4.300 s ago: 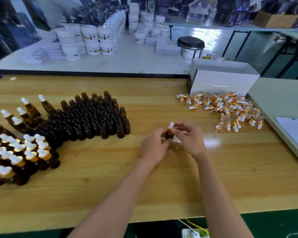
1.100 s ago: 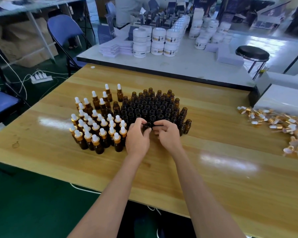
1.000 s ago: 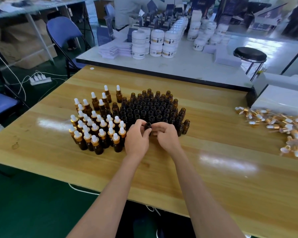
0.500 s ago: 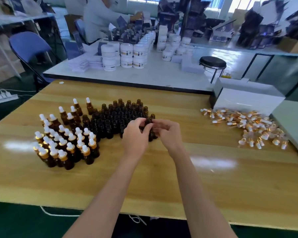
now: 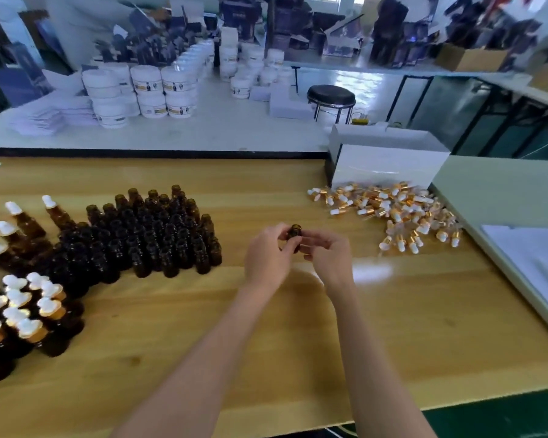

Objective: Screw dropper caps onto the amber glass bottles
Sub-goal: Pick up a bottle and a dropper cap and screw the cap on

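Bottle (image 5: 295,233), open-necked and upright, is held just above the surface (image 5: 298,343) at centre, pinched between the fingertips of the left hand (image 5: 266,257) and the right hand (image 5: 331,259). It has no cap yet. To my eye the right hand should let go and reach right for one of the caps (image 5: 389,210) heaped near the white box (image 5: 383,162), while the left keeps the neck level. Feed the glass tube in straight, then turn by the gold collar, not the soft bulb, until snug. Once done, it belongs with the capped bottles (image 5: 23,308) at the near left.
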